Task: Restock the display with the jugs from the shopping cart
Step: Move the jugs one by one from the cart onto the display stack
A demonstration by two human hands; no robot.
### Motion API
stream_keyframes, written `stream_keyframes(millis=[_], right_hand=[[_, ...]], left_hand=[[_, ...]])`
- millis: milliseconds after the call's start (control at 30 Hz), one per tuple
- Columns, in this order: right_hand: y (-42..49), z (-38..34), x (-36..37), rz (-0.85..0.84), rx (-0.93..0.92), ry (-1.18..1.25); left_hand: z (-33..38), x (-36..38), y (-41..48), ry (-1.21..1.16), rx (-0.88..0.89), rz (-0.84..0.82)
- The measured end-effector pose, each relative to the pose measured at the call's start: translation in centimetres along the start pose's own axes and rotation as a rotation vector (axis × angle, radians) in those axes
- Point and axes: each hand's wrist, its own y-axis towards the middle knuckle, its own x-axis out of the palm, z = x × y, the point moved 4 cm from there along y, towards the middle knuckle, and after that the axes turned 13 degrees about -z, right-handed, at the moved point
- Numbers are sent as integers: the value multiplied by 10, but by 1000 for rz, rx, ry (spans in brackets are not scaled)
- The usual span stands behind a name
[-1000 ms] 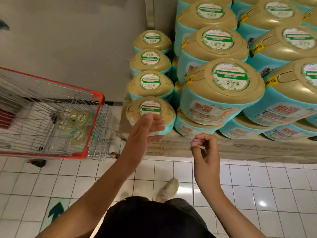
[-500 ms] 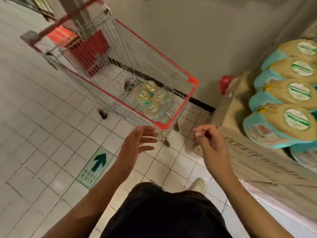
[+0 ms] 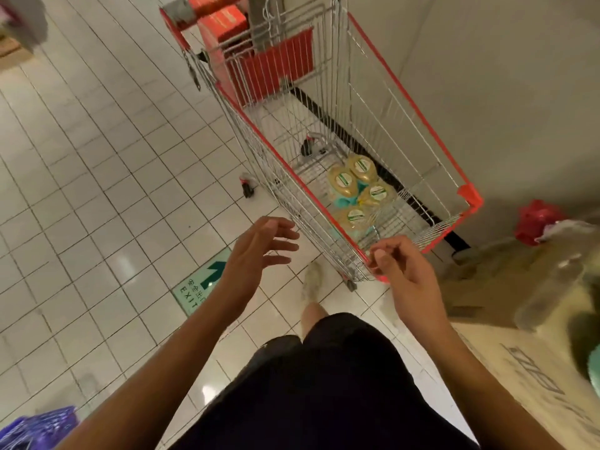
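Okay, four jugs point(image 3: 343, 185) sit in the shopping cart point(image 3: 406, 95), at its near end. Their green-and-white lid labels are too small to read. Left hand point(image 3: 256, 251) is spread and released. Right hand point(image 3: 402, 271) has its fingers loosely curled by the cart's near corner, holding nothing. The floor sticker point(image 3: 203, 285) reads "EXIT".

Four gold-topped teal jugs point(image 3: 355, 193) stand clustered in the shopping cart point(image 3: 383, 92).
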Motion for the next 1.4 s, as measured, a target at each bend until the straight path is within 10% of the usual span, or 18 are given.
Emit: stream_keyframes(millis=[500, 933, 1400], right_hand=[[249, -15, -36, -56, 103, 52], [370, 53, -52, 296, 325, 180], [507, 296, -51, 582, 670, 358]], left_hand=[[69, -30, 242, 55, -126, -76], [31, 13, 456, 298, -443, -669], [-217, -54, 667, 693, -868, -641]])
